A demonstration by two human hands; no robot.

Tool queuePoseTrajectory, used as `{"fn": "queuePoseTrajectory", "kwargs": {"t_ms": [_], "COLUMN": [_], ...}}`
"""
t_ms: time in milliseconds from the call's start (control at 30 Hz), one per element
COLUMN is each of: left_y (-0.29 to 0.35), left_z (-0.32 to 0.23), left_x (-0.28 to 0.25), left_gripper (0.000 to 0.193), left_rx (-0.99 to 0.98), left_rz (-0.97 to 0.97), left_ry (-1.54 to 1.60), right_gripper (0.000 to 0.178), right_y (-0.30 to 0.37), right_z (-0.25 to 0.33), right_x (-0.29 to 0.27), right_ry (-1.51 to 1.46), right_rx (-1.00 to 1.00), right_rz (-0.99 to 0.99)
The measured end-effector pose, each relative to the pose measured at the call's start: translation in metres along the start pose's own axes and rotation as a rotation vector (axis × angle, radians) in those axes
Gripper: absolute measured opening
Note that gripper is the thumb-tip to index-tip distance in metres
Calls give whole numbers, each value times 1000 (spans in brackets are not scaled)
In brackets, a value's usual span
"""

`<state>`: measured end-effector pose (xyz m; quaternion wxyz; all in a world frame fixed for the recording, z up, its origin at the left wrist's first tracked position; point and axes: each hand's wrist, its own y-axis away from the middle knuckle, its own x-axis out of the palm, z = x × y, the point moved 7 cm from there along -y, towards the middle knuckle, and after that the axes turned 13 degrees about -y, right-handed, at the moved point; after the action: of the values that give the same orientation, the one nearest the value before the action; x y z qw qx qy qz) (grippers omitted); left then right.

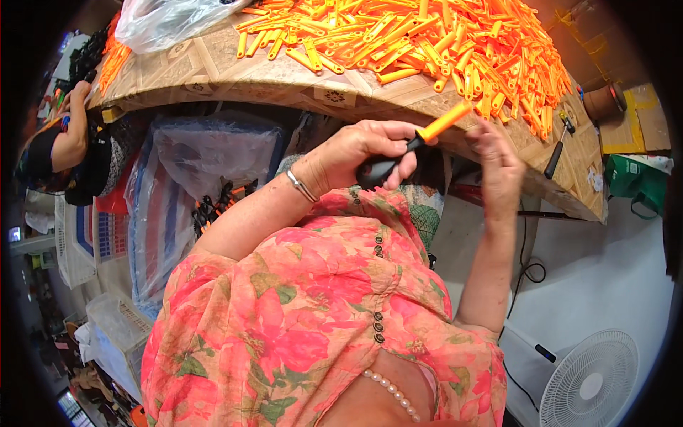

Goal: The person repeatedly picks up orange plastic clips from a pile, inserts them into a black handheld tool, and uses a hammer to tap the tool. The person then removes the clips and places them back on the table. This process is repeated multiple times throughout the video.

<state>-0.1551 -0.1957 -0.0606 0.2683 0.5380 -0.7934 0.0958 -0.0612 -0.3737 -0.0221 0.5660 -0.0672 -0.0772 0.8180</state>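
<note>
My left hand (363,146) is wrapped round a black handle (380,169), held above my lap near the table edge. An orange plastic strip (447,121) sticks out of the handle's upper end and points up to the right. Just right of the strip's tip is my right hand (500,156), raised and smeared by motion; whether its fingers touch the strip cannot be made out. Beyond both hands a large heap of similar orange plastic pieces (455,46) covers the far part of the patterned table (213,71).
A hammer-like tool (560,148) and a brown spool (605,103) are at the table's right end. A clear plastic bag (167,25) lies far left. Left of me stands a lined container (206,153) with dark pieces. A white fan (589,384) is lower right. Another person's arm (71,139) shows at left.
</note>
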Motion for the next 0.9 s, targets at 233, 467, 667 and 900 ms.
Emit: {"fn": "queuePoseTrajectory", "kwargs": {"t_ms": [233,467,667,900], "left_y": [2,-7,9,107], "left_z": [4,4,-9,-28], "left_x": [2,-6,-11,-87], "left_gripper": [34,19,18,17], "left_rx": [129,236,305,-96], "left_rz": [-21,-128,-229,-411], "left_ry": [-429,-641,-1029,-1443], "right_gripper": [24,16,18,41], "right_y": [28,40,36,37], "right_z": [-25,-8,-12,-23], "right_x": [49,70,80,84], "right_ry": [-286,-260,-221,-226], "right_rx": [115,-2,-26,53], "right_rz": [-57,6,133,198]}}
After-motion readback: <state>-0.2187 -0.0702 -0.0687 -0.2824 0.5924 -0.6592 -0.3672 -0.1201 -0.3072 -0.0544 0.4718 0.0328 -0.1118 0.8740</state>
